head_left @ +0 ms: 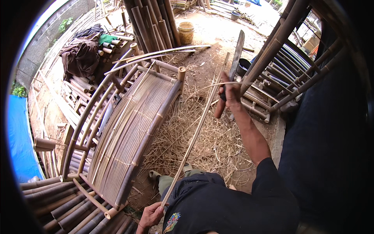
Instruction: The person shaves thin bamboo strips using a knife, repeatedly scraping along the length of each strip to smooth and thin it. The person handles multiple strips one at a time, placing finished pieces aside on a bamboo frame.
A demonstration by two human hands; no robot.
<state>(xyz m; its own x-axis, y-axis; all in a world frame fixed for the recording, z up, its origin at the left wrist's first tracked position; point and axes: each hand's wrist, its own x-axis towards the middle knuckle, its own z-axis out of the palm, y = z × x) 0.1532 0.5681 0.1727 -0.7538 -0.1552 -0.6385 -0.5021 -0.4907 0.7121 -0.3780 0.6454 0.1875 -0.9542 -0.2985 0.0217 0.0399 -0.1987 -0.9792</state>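
My right hand (pixel 232 93) is closed round a machete (pixel 237 52), its broad blade pointing up and its wooden handle end (pixel 219 109) showing below the fist. A long, pale bamboo strip (pixel 194 138) slants from beside the blade down to my left hand (pixel 151 215), whose fingers pinch its lower end near my hip. Close to my right fist a thin bamboo sliver (pixel 212 84) curves off to the left, crossing the strip. Whether the blade touches the strip cannot be made out.
A bamboo bench (pixel 130 128) with loose slivers on it stands at my left. Curly shavings (pixel 194 136) cover the ground before me. Bamboo poles (pixel 154 27) and a yellowish bucket (pixel 186 33) are beyond. A bamboo frame (pixel 278 39) rises at right; more poles (pixel 74 202) lie lower left.
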